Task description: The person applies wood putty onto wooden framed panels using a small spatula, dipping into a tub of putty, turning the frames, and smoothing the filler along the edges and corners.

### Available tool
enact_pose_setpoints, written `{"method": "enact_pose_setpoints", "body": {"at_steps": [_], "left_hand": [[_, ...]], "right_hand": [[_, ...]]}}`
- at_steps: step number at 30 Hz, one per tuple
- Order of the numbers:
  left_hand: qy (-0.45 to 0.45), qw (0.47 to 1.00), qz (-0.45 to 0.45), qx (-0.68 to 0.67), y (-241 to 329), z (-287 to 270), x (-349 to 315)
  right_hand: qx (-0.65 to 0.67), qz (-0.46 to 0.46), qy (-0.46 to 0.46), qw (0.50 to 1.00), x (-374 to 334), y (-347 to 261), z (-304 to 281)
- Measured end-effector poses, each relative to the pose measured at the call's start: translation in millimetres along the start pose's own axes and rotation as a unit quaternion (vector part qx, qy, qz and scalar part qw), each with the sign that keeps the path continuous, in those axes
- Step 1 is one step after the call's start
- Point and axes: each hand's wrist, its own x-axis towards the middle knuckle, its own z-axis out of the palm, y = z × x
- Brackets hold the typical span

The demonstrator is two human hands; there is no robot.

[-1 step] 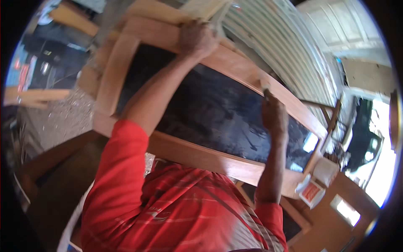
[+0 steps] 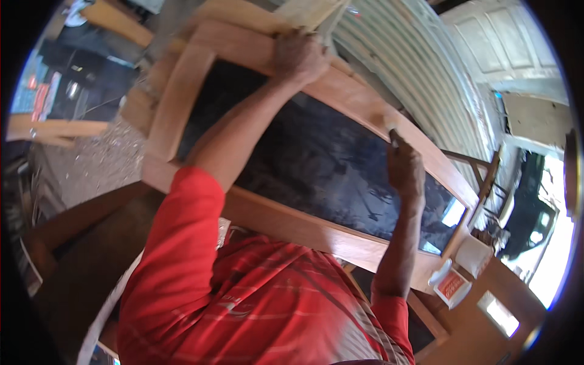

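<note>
Along the wooden frame's (image 2: pixel 353 100) far edge, my right hand (image 2: pixel 406 165) grips a brush (image 2: pixel 393 137); my left hand's (image 2: pixel 301 58) hold is unclear. Dark panel (image 2: pixel 316 158) is in; remaining brushwork I can't judge.

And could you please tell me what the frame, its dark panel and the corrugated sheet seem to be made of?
Frame: likely wood, low sheen, from its reddish-brown tone and board-like rails.
Panel: glass or glossy board, I can't tell which; it mirrors light.
Sheet: probably metal, pale, given its regular ridges.

Left hand (image 2: pixel 301 56) farther forward, right hand (image 2: pixel 406 164) curled (forearms (image 2: pixel 258 118) bare)
</note>
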Motion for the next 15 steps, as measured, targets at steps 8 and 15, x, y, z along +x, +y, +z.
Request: {"method": "enact_pose_setpoints", "body": {"at_steps": [8, 15], "left_hand": [[0.071, 0.997, 0.021, 0.003, -3.7, 2.7, -14.0], [-0.135, 0.98, -0.085, -0.121, -8.9, 0.9, 8.6]], "right_hand": [[0.084, -0.131, -0.009, 0.988, -36.1, -33.9, 6.0], [0.359, 0.006, 0.095, 0.928, -141.6, 2.7, 45.8]]}}
